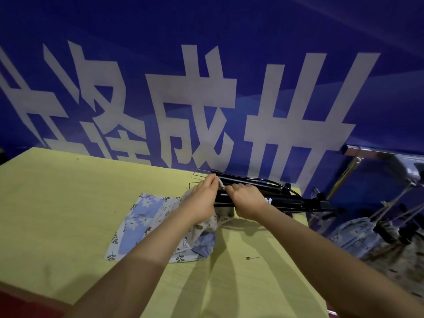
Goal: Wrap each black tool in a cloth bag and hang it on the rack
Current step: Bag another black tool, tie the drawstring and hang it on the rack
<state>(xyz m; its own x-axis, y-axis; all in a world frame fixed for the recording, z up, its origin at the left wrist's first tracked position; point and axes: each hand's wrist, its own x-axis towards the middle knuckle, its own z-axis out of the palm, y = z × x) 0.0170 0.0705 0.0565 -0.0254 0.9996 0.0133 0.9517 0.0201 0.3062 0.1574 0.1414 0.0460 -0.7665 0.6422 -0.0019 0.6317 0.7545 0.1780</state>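
Several long black tools (259, 183) lie stacked at the far right of the yellow table (57, 214), with thin wire loops sticking out on their left end. My left hand (204, 198) pinches the pale edge of a cloth bag (221, 183) over the end of one tool. My right hand (246, 200) pinches the same cloth edge just to the right, resting on the nearest black tool (286, 201). The rest of that floral bag (220, 220) hangs under my hands. A metal rack (376, 152) stands at the right.
More floral blue cloth bags (142, 216) lie spread on the table left of my arms. A small metal bit (251, 257) lies near the table's right side. Wrapped tools (358, 232) hang from the rack. A blue banner with white characters (206, 88) is behind the table.
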